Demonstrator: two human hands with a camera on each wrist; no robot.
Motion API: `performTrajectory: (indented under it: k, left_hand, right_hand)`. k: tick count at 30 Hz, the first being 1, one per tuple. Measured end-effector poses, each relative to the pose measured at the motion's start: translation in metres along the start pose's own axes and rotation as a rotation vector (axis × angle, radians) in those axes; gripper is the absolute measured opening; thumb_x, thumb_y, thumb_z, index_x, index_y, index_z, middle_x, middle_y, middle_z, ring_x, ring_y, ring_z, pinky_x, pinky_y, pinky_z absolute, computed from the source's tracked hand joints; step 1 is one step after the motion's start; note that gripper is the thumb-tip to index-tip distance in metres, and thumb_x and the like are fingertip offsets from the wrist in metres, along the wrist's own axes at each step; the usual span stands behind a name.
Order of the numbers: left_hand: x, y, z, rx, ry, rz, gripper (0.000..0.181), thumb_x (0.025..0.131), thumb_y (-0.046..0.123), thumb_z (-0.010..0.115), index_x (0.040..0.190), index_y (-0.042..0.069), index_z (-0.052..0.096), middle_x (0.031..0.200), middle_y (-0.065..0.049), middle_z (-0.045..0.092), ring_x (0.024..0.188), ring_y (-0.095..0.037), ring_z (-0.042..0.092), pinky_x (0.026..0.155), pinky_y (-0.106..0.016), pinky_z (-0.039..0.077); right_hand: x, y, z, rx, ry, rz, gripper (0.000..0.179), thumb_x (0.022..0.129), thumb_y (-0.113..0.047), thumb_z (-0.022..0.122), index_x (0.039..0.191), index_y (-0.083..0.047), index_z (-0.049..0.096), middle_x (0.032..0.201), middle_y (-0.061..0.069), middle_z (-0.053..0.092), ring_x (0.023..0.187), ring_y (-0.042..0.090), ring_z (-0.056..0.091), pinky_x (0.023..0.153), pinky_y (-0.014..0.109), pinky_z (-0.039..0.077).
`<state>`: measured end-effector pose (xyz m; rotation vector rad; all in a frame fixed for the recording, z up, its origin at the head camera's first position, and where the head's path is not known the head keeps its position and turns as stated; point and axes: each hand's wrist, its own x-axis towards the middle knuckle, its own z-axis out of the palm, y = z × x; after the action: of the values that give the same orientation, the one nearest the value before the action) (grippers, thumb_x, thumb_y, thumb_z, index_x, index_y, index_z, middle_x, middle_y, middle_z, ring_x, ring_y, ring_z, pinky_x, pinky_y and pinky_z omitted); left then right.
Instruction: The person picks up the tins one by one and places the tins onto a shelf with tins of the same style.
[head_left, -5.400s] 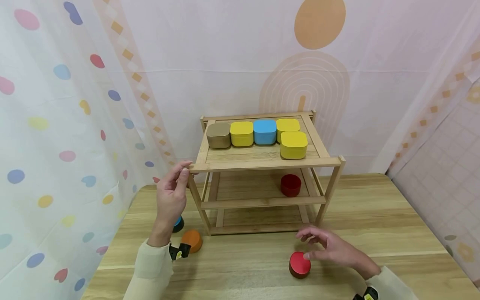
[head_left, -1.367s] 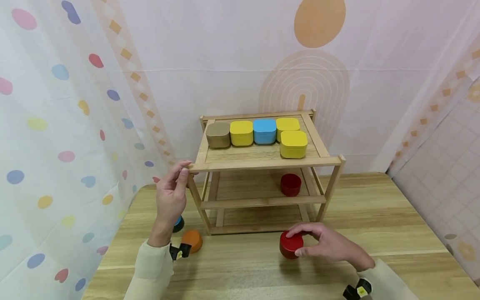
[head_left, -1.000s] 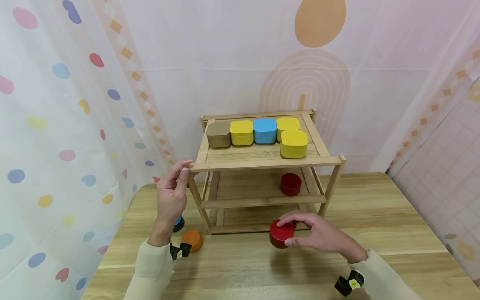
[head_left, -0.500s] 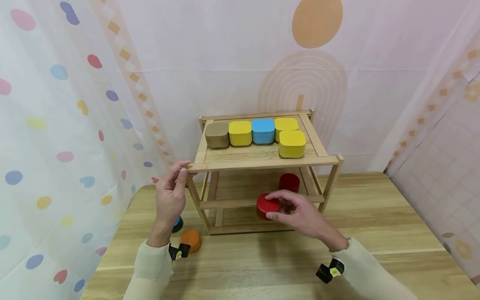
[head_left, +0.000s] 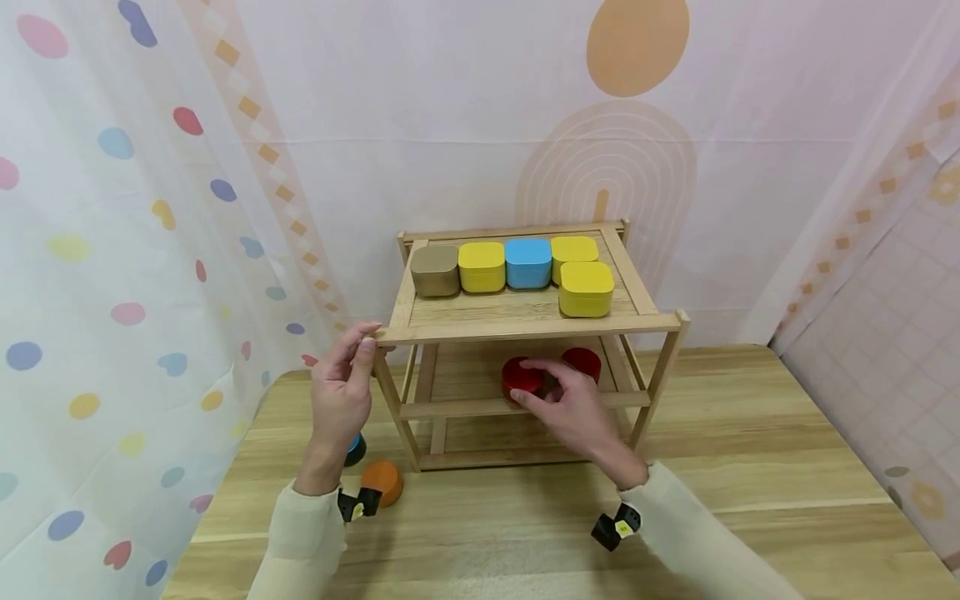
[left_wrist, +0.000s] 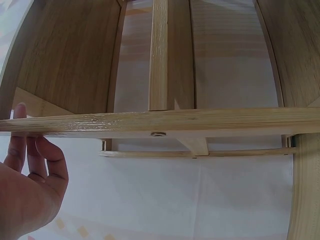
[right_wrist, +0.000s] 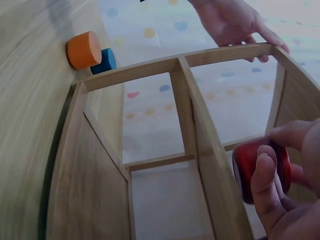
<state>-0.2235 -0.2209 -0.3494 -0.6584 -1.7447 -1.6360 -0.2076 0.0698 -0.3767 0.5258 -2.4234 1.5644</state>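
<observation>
My right hand [head_left: 573, 412] pinches a round red tin [head_left: 521, 379] between thumb and fingers, at the front of the middle shelf of a wooden rack [head_left: 525, 406]. In the right wrist view the held tin [right_wrist: 250, 167] is beside the shelf's front rail; whether it touches the shelf I cannot tell. A second red tin [head_left: 582, 364] stands to its right on that shelf, partly behind my hand. My left hand [head_left: 343, 387] grips the rack's top front left corner, thumb in front; the left wrist view shows its fingers [left_wrist: 57, 165] at the wooden bar.
On the top shelf stand a brownish-gold tin [head_left: 435, 271], a blue tin [head_left: 528, 263] and several yellow tins [head_left: 586, 289]. An orange round tin [head_left: 382, 482] and a blue-topped dark tin [head_left: 356, 450] sit on the table [head_left: 480, 542] left of the rack, near my left forearm.
My right hand has taken hold of the red tin on the table, lifted it, and carried it left and forward to the middle shelf. The left hand has stayed at the rack's corner.
</observation>
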Motion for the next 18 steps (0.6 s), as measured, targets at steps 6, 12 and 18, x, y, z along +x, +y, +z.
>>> performTrajectory:
  k: [6,12,18]
  left_hand:
    - [0.000,0.000,0.000,0.010,-0.001,0.002,0.026,0.102,0.002,0.052,0.120,-0.014,0.059,0.095,0.006,0.072,0.087,-0.007,0.068,0.065,-0.018,0.044]
    - [0.000,0.000,0.000,0.015,0.004,0.005,0.026,0.102,0.002,0.052,0.121,-0.012,0.061,0.096,0.007,0.072,0.087,-0.011,0.069,0.068,-0.017,0.047]
    - [-0.001,-0.001,0.000,0.022,0.005,-0.001,0.025,0.102,0.002,0.051,0.121,-0.010,0.062,0.096,0.007,0.072,0.087,-0.010,0.068,0.068,-0.018,0.047]
  right_hand:
    - [0.000,0.001,0.009,0.027,0.020,0.048,0.038,0.089,-0.018,0.076,0.124,-0.011,0.065,0.079,0.008,0.064,0.053,0.024,0.063,0.048,0.028,0.050]
    - [0.001,0.000,0.012,-0.013,0.046,0.037,0.038,0.090,-0.017,0.074,0.127,-0.011,0.064,0.068,0.002,0.062,0.049,0.016,0.061,0.044,0.028,0.048]
    - [0.002,0.000,0.015,0.023,0.060,0.037,0.040,0.091,-0.014,0.073,0.130,-0.009,0.062,0.083,0.010,0.064,0.045,0.012,0.059,0.041,0.029,0.048]
